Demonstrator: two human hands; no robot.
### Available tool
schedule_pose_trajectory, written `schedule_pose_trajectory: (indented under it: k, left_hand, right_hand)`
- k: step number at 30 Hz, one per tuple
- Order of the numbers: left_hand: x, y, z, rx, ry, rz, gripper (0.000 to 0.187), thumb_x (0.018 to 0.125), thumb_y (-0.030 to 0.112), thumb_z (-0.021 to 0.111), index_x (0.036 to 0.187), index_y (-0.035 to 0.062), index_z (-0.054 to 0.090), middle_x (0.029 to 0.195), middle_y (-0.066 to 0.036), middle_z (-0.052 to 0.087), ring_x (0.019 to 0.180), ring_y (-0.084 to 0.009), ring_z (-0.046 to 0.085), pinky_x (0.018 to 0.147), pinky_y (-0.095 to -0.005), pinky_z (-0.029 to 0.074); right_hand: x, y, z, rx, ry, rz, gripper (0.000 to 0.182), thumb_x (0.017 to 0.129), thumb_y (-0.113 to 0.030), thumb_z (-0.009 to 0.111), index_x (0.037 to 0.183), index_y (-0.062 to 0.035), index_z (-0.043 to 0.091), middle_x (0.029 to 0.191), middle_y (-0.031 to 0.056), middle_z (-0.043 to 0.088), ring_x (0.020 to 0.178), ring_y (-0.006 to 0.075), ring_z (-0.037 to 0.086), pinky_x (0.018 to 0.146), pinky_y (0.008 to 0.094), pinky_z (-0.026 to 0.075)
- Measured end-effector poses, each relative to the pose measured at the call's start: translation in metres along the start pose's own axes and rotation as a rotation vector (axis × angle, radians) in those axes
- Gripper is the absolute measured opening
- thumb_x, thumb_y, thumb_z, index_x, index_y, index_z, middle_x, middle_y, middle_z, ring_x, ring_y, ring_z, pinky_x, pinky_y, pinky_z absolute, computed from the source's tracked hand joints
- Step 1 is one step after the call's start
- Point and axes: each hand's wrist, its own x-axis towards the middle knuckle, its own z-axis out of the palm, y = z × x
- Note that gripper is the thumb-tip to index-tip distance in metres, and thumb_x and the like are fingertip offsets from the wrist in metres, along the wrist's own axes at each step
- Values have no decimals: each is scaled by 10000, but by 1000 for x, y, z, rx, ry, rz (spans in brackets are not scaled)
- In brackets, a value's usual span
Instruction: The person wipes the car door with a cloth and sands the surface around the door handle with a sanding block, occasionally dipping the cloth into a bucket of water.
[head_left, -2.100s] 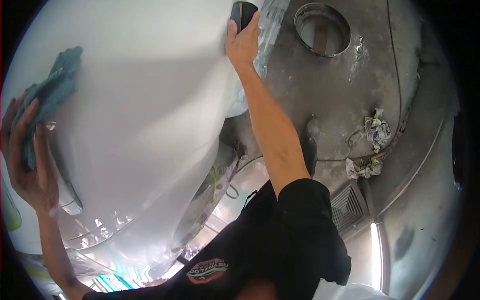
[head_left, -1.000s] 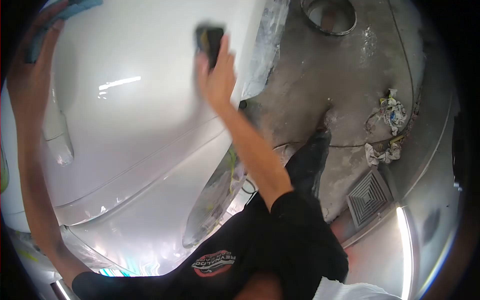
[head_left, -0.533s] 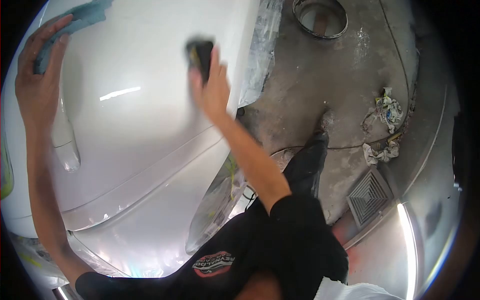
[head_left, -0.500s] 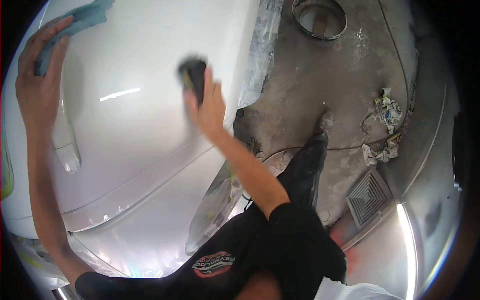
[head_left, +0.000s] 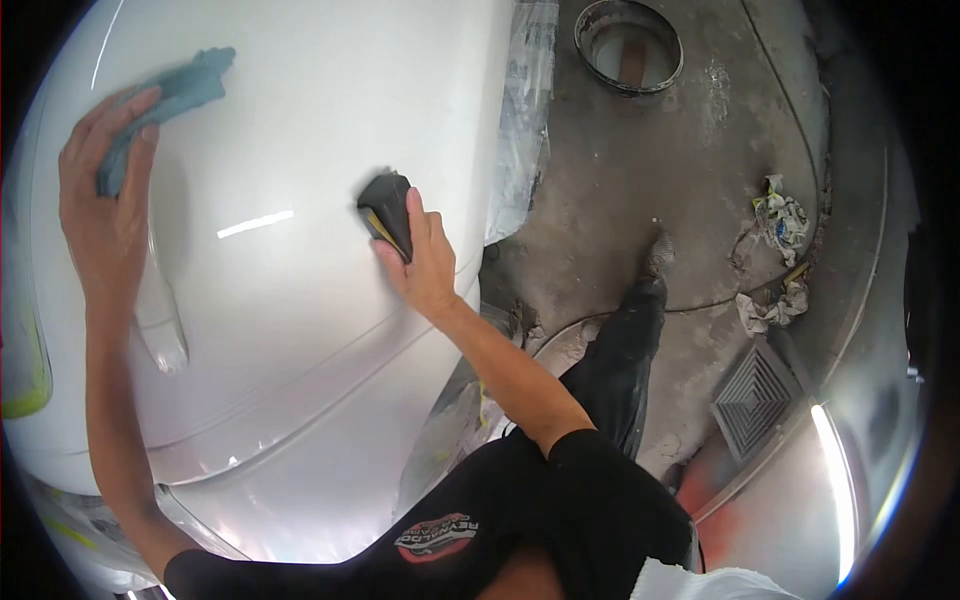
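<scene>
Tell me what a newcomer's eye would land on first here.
Probably the big white panel, filling much of the view's left half, and the black block that the right hand grips over its right side. Next comes the blue-green cloth in the left hand, at upper left. On the grey floor, a round bucket stands near the top edge.

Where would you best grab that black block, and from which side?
Probably the black block is best pinched by its two long sides, coming from its lower end in the picture: it looks longer than wide, narrow enough to span. The right hand grips it that way, thumb and fingers on opposite sides, leaving the far end uncovered.
</scene>
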Motion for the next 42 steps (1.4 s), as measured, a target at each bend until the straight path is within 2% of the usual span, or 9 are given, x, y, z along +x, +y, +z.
schedule_pose_trajectory:
  k: [7, 14, 19, 22, 27, 32, 34, 39, 42]
  left_hand:
    - [2, 7, -2, -96, -15, -33, 218, 966, 202, 659, 1170, 190, 733, 1279, -39, 645, 1246, -218, 552, 1082, -352, 432]
    - [4, 15, -7, -123, -23, -72, 213, 959, 189, 664, 1159, 171, 733, 1286, -48, 636, 1253, -224, 544, 1083, -357, 430]
    - [3, 14, -6, -96, -56, -83, 232, 967, 197, 662, 1188, 179, 729, 1297, -52, 634, 1275, -218, 532, 1104, -374, 424]
    - [5, 18, -7, -178, -37, -70, 221, 956, 167, 660, 1166, 166, 730, 1278, -47, 633, 1263, -225, 526, 1088, -364, 418]
    - [4, 13, -7, -95, -49, -46, 224, 956, 149, 657, 1168, 158, 731, 1281, -51, 630, 1267, -228, 518, 1081, -368, 419]
    - [5, 20, -6, -172, -57, -102, 225, 954, 146, 660, 1169, 151, 727, 1295, -57, 619, 1261, -237, 518, 1080, -372, 416]
    - [6, 22, -9, -191, -58, -103, 228, 955, 147, 660, 1173, 152, 725, 1299, -57, 616, 1262, -239, 518, 1081, -372, 415]
    - [3, 16, -8, -132, -58, -62, 231, 961, 151, 655, 1182, 153, 722, 1299, -56, 616, 1273, -243, 513, 1087, -370, 410]
    - [5, 15, -10, -60, -89, -35, 232, 964, 164, 653, 1186, 167, 720, 1307, -57, 616, 1280, -243, 513, 1095, -372, 409]
  right_hand:
    - [200, 53, -3, -98, 157, 138, 749, 935, -306, 638, 1561, -95, 283, 1039, 245, 544, 885, 413, 597, 734, 483, 515]
    - [50, 1, -2, 9, 13, -10, 800, 887, -250, 703, 1566, -109, 303, 1004, 243, 564, 848, 393, 613, 717, 476, 530]
    - [264, 44, -13, -136, 76, 195, 752, 958, -392, 589, 1567, -105, 253, 1090, 232, 560, 946, 412, 615, 801, 495, 515]
    - [236, 31, -7, -120, 128, 164, 753, 955, -388, 597, 1566, -107, 257, 1096, 227, 560, 910, 409, 609, 805, 486, 514]
    - [62, -5, -5, 60, 15, -92, 810, 837, -253, 763, 1541, -139, 380, 959, 223, 576, 824, 376, 608, 710, 454, 530]
    - [252, 42, -7, -72, 117, 5, 745, 943, -437, 611, 1540, -111, 306, 1120, 259, 576, 950, 440, 617, 812, 490, 510]
    - [268, 29, -16, -31, 66, 169, 737, 946, -406, 618, 1539, -102, 302, 1126, 257, 570, 973, 436, 615, 828, 501, 512]
    - [71, 0, -4, -2, -32, 100, 804, 917, -355, 648, 1573, -102, 257, 1097, 297, 564, 927, 457, 618, 831, 523, 517]
    - [59, 8, -4, -37, -6, 54, 848, 884, -280, 698, 1585, -124, 247, 1021, 300, 560, 891, 475, 605, 731, 528, 530]
